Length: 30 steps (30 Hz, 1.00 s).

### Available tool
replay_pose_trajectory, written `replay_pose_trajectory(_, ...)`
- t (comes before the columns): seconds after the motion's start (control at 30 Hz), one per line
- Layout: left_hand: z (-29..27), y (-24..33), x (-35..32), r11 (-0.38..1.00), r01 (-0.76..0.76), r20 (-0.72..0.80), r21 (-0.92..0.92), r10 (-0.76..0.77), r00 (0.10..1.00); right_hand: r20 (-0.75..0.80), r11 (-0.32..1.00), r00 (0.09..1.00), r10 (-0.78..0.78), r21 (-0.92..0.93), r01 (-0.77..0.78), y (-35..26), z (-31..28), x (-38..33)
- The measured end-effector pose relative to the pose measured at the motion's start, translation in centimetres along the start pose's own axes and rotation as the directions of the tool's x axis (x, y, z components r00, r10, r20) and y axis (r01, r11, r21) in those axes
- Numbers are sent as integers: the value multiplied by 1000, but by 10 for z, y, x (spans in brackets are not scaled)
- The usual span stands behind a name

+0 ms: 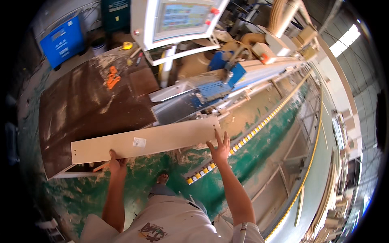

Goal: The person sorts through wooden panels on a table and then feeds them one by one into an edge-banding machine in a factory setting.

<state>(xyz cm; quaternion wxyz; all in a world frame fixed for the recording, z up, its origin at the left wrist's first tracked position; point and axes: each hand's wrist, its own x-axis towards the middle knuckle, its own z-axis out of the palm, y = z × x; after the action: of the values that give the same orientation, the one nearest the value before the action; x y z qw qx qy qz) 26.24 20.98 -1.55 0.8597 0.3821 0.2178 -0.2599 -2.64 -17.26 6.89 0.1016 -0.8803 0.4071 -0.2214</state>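
Observation:
A long pale wooden board (174, 137) lies across in front of me, a small white label on its face and small dark holes near its ends. My left hand (117, 164) is closed on its near edge, thumb on top and the other fingers hidden underneath. At the right end, my right hand (220, 152) has its fingers spread, the fingertips against the board's corner by the holes. The left part of the board overlaps the brown tabletop (77, 105); its right part reaches out over the floor beside a machine's metal bed (174, 111).
Orange tools (112, 77) rest on the tabletop, with a yellow tape measure (127, 45) farther back. A control cabinet with a screen (184, 18) stands ahead. To the right runs a rail of yellow rollers (247, 137). Sawdust litters the green floor (146, 178).

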Motion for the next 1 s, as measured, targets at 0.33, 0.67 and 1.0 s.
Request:
replay_pose_trajectory(0.33,46,-50,-2,1000,19,-42,-15,-20,999,567,304,750,341,688,-659,-70,123,94)
replay_pose_trajectory(0.67,82,-39,45,936,182,-81,302,-166,983,636,83,730,252,737,-671,-76,135,146)
replay_pose_trajectory(1.0,83,-33,28,950,151,-280,273,-72,957,654,-107,742,152,757,-645,-2,128,186)
